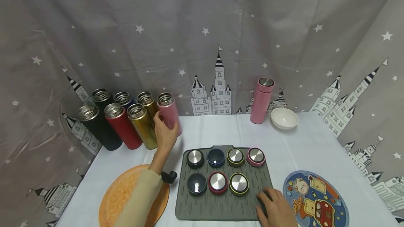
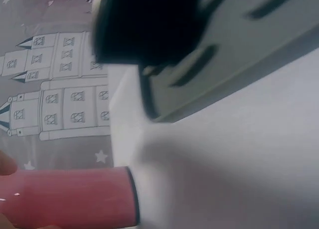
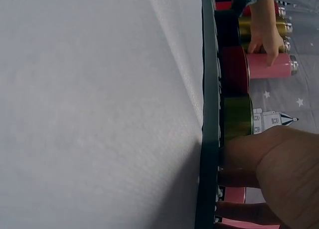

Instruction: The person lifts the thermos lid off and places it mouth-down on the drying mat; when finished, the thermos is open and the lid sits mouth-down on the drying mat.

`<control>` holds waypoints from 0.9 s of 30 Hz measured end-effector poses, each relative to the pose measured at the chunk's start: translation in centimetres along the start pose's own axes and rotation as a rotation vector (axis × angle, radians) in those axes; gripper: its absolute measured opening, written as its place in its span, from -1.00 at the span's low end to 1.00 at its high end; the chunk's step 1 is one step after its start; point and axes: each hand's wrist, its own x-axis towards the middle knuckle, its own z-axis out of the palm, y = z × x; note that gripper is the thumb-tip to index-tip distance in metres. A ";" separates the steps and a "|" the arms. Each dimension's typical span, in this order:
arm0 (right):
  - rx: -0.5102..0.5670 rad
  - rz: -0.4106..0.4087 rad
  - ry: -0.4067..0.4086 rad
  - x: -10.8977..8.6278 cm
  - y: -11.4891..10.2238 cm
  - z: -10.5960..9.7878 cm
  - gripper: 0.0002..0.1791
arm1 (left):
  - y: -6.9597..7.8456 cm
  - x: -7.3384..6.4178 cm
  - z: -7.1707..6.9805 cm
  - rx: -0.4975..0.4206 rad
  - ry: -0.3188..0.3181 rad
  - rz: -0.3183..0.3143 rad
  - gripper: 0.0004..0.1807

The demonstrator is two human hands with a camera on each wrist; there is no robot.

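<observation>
My left hand [image 1: 165, 132] grips an uncapped pink thermos bottle [image 1: 169, 109], fingers on its left side and thumb on its right. That bottle stands at the right end of a group of uncapped bottles, including a gold bottle [image 1: 142, 125], a red bottle [image 1: 123, 126] and a black bottle [image 1: 101, 129]. In the left wrist view the pink bottle's base [image 2: 119, 196] shows near the white cloth. My right hand [image 1: 276, 207] rests at the lower right of a grey mat [image 1: 221, 213], fingers loosely bent. Several lids sit on the mat, among them a pink lid [image 1: 256, 156] and a red lid [image 1: 217, 182].
A capped pink bottle [image 1: 262, 101] stands at the back right beside a white bowl [image 1: 284, 118]. An orange round mat [image 1: 110, 195] lies under my left forearm. A blue cartoon mat [image 1: 315, 199] lies at the right. Grey curtain [image 1: 202, 9] hangs behind the table.
</observation>
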 end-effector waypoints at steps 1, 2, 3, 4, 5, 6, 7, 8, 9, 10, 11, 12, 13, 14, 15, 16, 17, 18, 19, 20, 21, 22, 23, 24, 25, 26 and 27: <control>0.002 -0.002 0.003 0.0 0.0 0.0 -0.76 | 0.0 -0.4 0.0 0.009 -0.007 0.000 -0.16; 0.004 -0.005 0.005 -0.1 -0.1 0.0 -0.76 | 0.1 -0.8 0.0 0.016 -0.015 0.000 -0.15; 0.006 -0.007 0.009 -0.1 -0.1 0.0 -0.76 | 0.1 -1.2 -0.1 0.025 -0.022 -0.004 -0.14; 0.007 -0.008 0.013 -0.1 -0.1 0.0 -0.75 | 0.2 -1.6 -0.1 0.032 -0.027 -0.007 -0.14; 0.007 -0.010 0.015 -0.2 -0.1 0.0 -0.75 | 0.3 -2.1 -0.2 0.040 -0.031 -0.012 -0.13; 0.006 -0.011 0.017 -0.2 -0.1 -0.1 -0.75 | 0.4 -2.5 -0.3 0.044 -0.035 -0.015 -0.13; 0.005 -0.011 0.018 -0.2 -0.1 -0.1 -0.74 | 0.6 -2.9 -0.3 0.048 -0.041 -0.019 -0.14; 0.005 -0.012 0.021 -0.3 -0.1 -0.1 -0.74 | 0.7 -3.2 -0.4 0.055 -0.046 -0.021 -0.15; 0.005 -0.014 0.022 -0.3 -0.1 -0.1 -0.74 | 0.9 -3.5 -0.5 0.064 -0.053 -0.026 -0.16; 0.002 -0.016 0.023 -0.3 0.0 -0.1 -0.73 | 1.1 -3.8 -0.5 0.069 -0.063 -0.028 -0.18; 0.004 -0.018 0.024 -0.4 0.0 -0.1 -0.73 | 1.4 -4.1 -0.6 0.073 -0.078 -0.034 -0.19; 0.005 -0.021 0.026 -0.4 0.0 0.0 -0.73 | 1.7 -4.3 -0.6 0.074 -0.095 -0.037 -0.21; 0.007 -0.023 0.029 -0.4 0.0 0.0 -0.73 | 2.1 -4.4 -0.6 0.081 -0.110 -0.041 -0.22; 0.008 -0.024 0.029 -0.4 0.0 0.0 -0.72 | 2.5 -4.4 -0.5 0.085 -0.126 -0.041 -0.23; 0.008 -0.025 0.029 -0.4 0.1 0.1 -0.72 | 3.0 -4.5 -0.4 0.088 -0.143 -0.039 -0.25; 0.009 -0.025 0.029 -0.4 0.1 0.1 -0.72 | 3.4 -4.4 -0.3 0.089 -0.159 -0.033 -0.26; 0.012 -0.023 0.028 -0.4 0.1 0.1 -0.71 | 3.9 -4.3 -0.1 0.088 -0.177 -0.027 -0.27; 0.014 -0.022 0.028 -0.4 0.1 0.1 -0.71 | 4.4 -4.1 0.1 0.088 -0.194 -0.016 -0.28; 0.017 -0.020 0.028 -0.4 0.1 0.1 -0.71 | 4.9 -3.9 0.3 0.086 -0.210 -0.003 -0.30; 0.021 -0.020 0.028 -0.5 0.1 0.1 -0.70 | 5.3 -3.7 0.5 0.071 -0.232 0.010 -0.31; 0.024 -0.020 0.030 -0.5 0.2 0.2 -0.70 | 5.8 -3.5 0.8 0.055 -0.257 0.023 -0.33; 0.028 -0.020 0.031 -0.6 0.2 0.2 -0.69 | 6.3 -3.3 1.1 0.032 -0.285 0.037 -0.34; 0.032 -0.022 0.034 -0.6 0.2 0.3 -0.69 | 6.7 -3.1 1.4 0.007 -0.313 0.055 -0.35; 0.033 -0.024 0.035 -0.7 0.2 0.4 -0.68 | 7.2 -2.9 1.8 -0.013 -0.343 0.072 -0.36; 0.033 -0.025 0.036 -0.7 0.3 0.4 -0.67 | 7.7 -2.7 2.2 -0.040 -0.372 0.089 -0.38; 0.034 -0.027 0.036 -0.8 0.4 0.5 -0.67 | 8.1 -2.5 2.6 -0.057 -0.402 0.106 -0.38; 0.037 -0.029 0.034 -0.8 0.5 0.6 -0.66 | 8.5 -2.3 3.0 -0.066 -0.428 0.123 -0.38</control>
